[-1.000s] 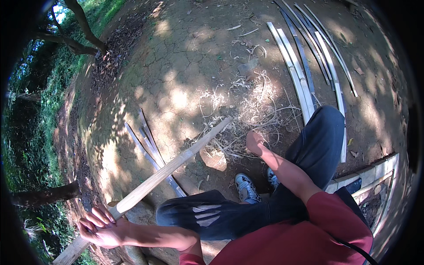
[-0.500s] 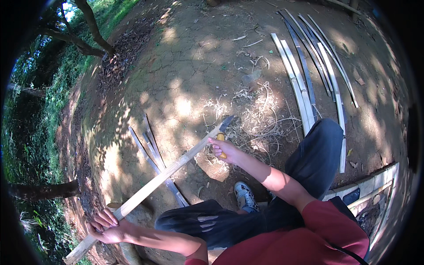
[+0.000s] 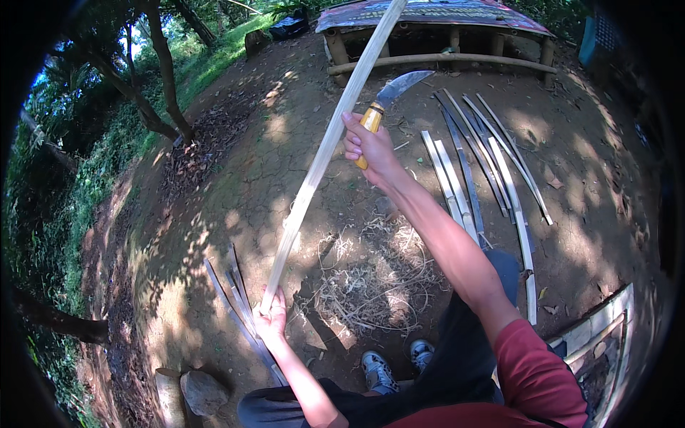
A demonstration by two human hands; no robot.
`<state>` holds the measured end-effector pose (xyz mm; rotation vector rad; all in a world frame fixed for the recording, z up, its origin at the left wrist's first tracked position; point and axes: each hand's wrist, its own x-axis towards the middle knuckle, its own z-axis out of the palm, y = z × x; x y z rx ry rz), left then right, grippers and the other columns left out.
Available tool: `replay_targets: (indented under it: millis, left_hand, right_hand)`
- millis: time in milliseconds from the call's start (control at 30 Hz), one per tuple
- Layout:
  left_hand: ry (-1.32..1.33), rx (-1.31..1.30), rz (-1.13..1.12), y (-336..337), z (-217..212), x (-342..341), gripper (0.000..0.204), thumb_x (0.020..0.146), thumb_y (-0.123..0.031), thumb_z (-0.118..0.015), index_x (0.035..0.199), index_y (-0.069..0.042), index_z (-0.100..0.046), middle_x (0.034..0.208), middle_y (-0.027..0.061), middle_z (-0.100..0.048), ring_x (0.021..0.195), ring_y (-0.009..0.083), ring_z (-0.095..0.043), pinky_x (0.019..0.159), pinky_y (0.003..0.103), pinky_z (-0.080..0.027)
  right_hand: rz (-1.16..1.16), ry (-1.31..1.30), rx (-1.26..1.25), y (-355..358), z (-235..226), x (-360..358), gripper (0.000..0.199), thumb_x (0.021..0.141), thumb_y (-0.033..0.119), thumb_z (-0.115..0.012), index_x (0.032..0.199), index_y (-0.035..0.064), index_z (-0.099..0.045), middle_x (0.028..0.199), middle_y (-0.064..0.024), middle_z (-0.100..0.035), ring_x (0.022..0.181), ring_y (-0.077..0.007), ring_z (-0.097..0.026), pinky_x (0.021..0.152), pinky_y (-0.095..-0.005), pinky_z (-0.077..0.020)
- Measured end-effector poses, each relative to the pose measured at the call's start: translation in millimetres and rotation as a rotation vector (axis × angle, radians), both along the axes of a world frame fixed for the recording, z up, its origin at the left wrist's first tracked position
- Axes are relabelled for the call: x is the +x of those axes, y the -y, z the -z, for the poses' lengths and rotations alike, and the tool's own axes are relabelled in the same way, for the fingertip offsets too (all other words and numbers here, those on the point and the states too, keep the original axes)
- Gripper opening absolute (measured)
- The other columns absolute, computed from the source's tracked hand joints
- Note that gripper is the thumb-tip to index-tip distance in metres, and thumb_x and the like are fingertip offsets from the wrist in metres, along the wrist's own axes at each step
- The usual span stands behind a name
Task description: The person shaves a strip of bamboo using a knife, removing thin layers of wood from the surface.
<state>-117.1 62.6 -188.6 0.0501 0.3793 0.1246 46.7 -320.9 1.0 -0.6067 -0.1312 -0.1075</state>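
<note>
A long pale bamboo strip [image 3: 312,182] rises at a slant before me, its upper end running out past the top of the view. My left hand [image 3: 270,322] holds its lower end, with the fingers around it. In my right hand [image 3: 374,151] is a knife [image 3: 370,120] with a yellow handle and a curved blade, which points up and right, away from the strip. The thumb of that hand is at the strip's right edge; whether it presses on it I cannot tell. Thin curly shavings [image 3: 374,282] lie on the ground below my hands.
Several pale and dark bamboo strips [image 3: 497,153] lie on the ground at right, and a few dark ones [image 3: 235,292] at left. A stone [image 3: 203,392] sits lower left. A low bamboo bench [image 3: 442,60] stands ahead; a bamboo frame [image 3: 596,342] is at lower right. Trees [image 3: 168,78] grow at left.
The strip has swung up to a steeper slant. My right hand has risen with the knife, its blade now apart from the strip. My left hand has moved right and up; the view has tilted upward.
</note>
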Motion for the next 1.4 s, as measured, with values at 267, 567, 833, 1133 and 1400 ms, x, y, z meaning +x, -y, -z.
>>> replay_targets:
  millis: [267,567,833,1133,1400]
  left_hand:
    - [-0.094,0.251,0.849,114.0,-19.3,19.2,0.057,0.090,-0.036,-0.039,0.126,0.006,-0.048,0.121,0.0193,-0.058,0.118,0.0340,-0.053,0.104,0.058,-0.034]
    - [0.498,1.148,0.322,48.2,-277.6,14.2,0.068,0.092,-0.053,-0.034,0.137,-0.002,-0.039,0.126,0.0259,-0.053,0.112,0.0318,-0.054,0.099,0.046,-0.038]
    - [0.416,1.355,-0.161,61.4,-363.7,18.0,0.082,0.088,-0.064,-0.031,0.134,0.003,-0.042,0.123,0.0241,-0.056,0.113,0.0305,-0.054,0.098,0.042,-0.035]
    - [0.833,1.057,-0.169,71.9,-384.6,-17.3,0.038,0.095,-0.033,-0.035,0.065,-0.010,-0.035,0.053,-0.0005,-0.028,0.047,0.0109,-0.027,0.047,0.025,-0.029]
    - [0.730,1.256,-0.796,75.0,-365.4,-50.2,0.035,0.095,-0.026,-0.027,0.063,-0.013,-0.026,0.050,-0.0008,-0.024,0.042,0.0088,-0.020,0.038,0.022,-0.018]
  right_hand:
    - [0.009,0.217,-0.450,20.9,-85.4,-14.5,0.027,0.087,0.022,-0.069,0.101,0.0020,-0.058,0.062,0.0035,-0.048,0.049,-0.0037,-0.043,0.043,-0.0205,-0.0339]
    - [-0.269,0.341,-1.021,-19.5,-90.7,-32.4,0.025,0.084,0.025,-0.073,0.090,0.0028,-0.065,0.064,0.0023,-0.055,0.051,-0.0049,-0.047,0.046,-0.0227,-0.0378]
    - [-0.642,0.551,-1.211,-57.2,-32.7,-54.0,0.028,0.083,0.029,-0.073,0.086,0.0037,-0.062,0.061,0.0047,-0.052,0.053,-0.0040,-0.045,0.047,-0.0228,-0.0356]
    - [-0.967,0.675,-1.346,-102.0,-52.6,-51.5,0.026,0.084,0.026,-0.073,0.088,0.0034,-0.061,0.061,0.0036,-0.052,0.049,-0.0042,-0.046,0.044,-0.0232,-0.0372]
    - [-0.381,0.374,-1.205,-122.6,-98.4,-108.8,0.039,0.099,0.038,-0.041,0.107,0.0018,-0.053,0.063,-0.0046,-0.051,0.060,-0.0162,-0.054,0.060,-0.0344,-0.0435]
